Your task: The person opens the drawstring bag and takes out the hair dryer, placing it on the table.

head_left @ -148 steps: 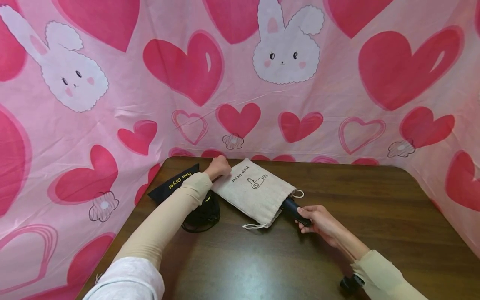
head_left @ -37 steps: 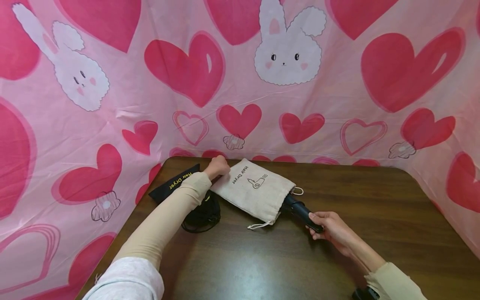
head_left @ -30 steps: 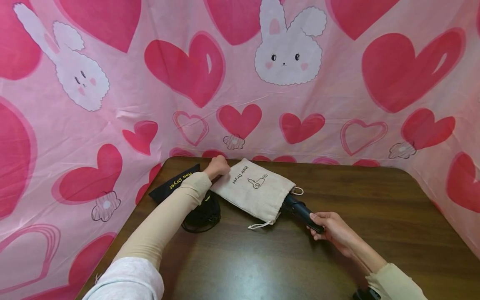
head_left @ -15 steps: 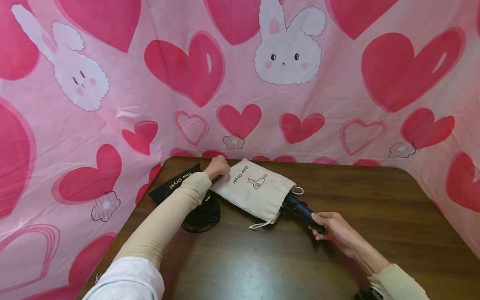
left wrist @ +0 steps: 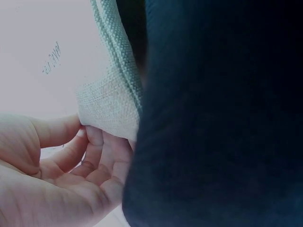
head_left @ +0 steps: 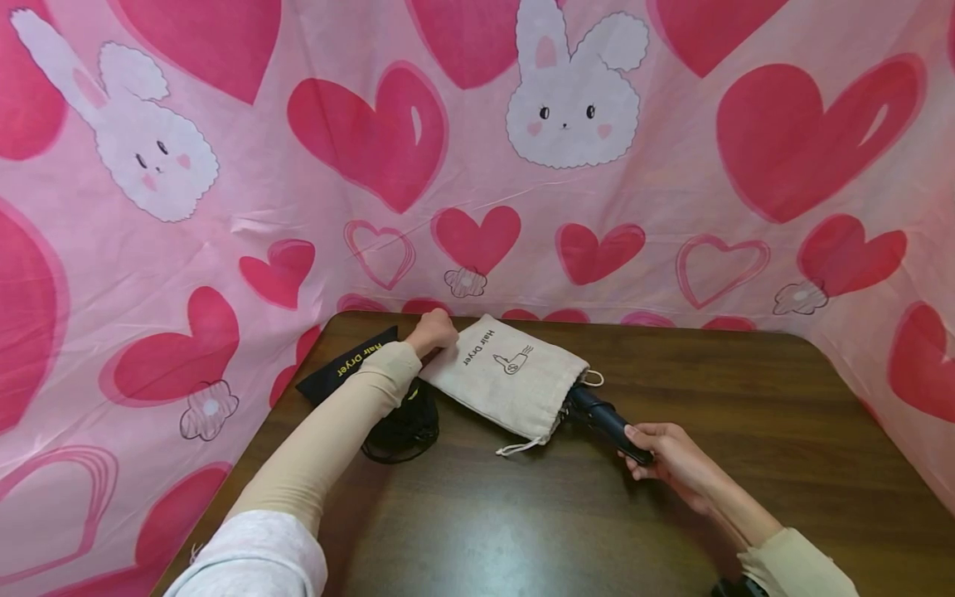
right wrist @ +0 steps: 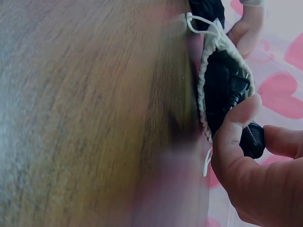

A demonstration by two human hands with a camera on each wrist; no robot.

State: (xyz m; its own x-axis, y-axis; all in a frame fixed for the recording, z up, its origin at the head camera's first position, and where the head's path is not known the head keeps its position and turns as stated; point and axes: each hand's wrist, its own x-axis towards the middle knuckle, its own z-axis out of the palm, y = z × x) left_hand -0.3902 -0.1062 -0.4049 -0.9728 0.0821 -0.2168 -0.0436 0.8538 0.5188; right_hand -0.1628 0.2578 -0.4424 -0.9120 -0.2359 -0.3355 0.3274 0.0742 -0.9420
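A cream drawstring bag [head_left: 515, 381], printed "Hair Dryer" with a dryer drawing, lies flat on the table. My left hand [head_left: 434, 332] pinches its far left corner; the left wrist view shows thumb and fingertips on the bag corner [left wrist: 111, 106]. From the bag's mouth, at the near right, sticks a dark hair dryer handle [head_left: 603, 417]. My right hand [head_left: 671, 464] grips the outer end of this handle between thumb and fingers. A black plug [right wrist: 239, 84] shows inside the bag mouth in the right wrist view. The bag hides the rest of the dryer.
Left of the bag lies a black pouch [head_left: 354, 362] with yellow "Hair Dryer" lettering, partly behind my left forearm. A bunched black part with a cord loop [head_left: 406, 431] lies just nearer. The brown wooden table [head_left: 522, 531] meets a pink heart-patterned cloth [head_left: 477, 166] at the back.
My right hand has drawn the handle rightward and nearer, so more of it shows outside the bag. The last second adds only a small shift. My left hand keeps its place on the corner.
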